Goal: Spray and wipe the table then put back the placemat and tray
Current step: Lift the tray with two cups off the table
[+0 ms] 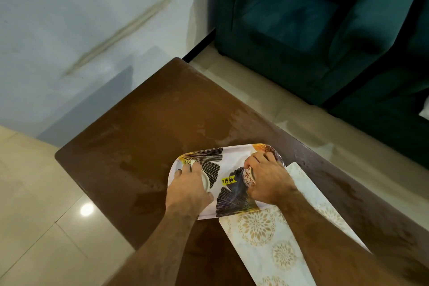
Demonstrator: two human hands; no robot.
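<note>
A white tray (232,165) with dark leaf prints and a yellow price sticker lies on the brown table (162,123), its near right corner resting on a pale placemat (267,239) with gold flower motifs. My left hand (189,189) grips a plain white cup (206,181) at the tray's left side. My right hand (267,180) is closed on a patterned cup (248,177) tilted on its side at the tray's right. The tabletop shows damp streaks.
Teal sofas (313,30) stand beyond the table's far right edge. A pale wall (81,30) runs along the far left side. Glossy cream floor tiles (34,204) surround the table.
</note>
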